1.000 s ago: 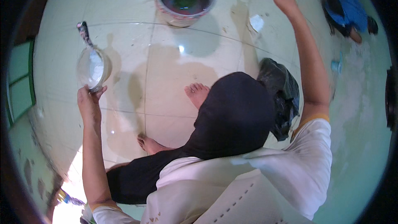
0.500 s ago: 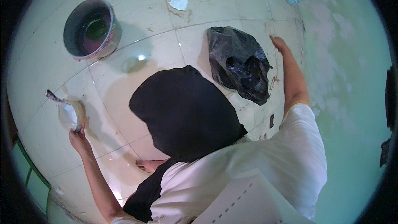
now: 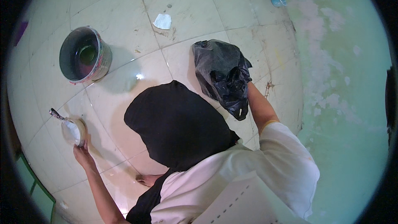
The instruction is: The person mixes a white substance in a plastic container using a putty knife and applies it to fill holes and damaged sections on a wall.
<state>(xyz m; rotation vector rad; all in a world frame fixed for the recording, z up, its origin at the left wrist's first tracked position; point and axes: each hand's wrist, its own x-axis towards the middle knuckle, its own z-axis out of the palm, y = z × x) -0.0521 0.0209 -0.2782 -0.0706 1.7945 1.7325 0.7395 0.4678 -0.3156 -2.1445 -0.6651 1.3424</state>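
Observation:
At the left, my left hand [image 3: 84, 154] is closed on the near side of a small round tub [image 3: 83, 127] with white material inside. A tool with a dark patterned handle [image 3: 56, 114] leans out over the tub's far rim; its working end is hidden. On the floor right of the middle lies a crumpled black plastic bag [image 3: 215, 64]. My right forearm [image 3: 261, 105] reaches to the bag's right side. Behind the bag, or inside it, my right hand is out of sight, so its fingers do not show.
A bucket [image 3: 104, 60] holding dark liquid and a green round thing stands at the far left. A white scrap [image 3: 162, 21] lies on the tiles. A blue dipper [image 3: 278, 1] sits by the patchy green wall [image 3: 344, 112]. Black cloth [image 3: 178, 124] and a bare foot [image 3: 146, 179] are in the middle.
My right hand has moved left from beside the bag to behind or into it. The bag's near end has shifted slightly. My left hand stays on the tub; the whole view has tilted.

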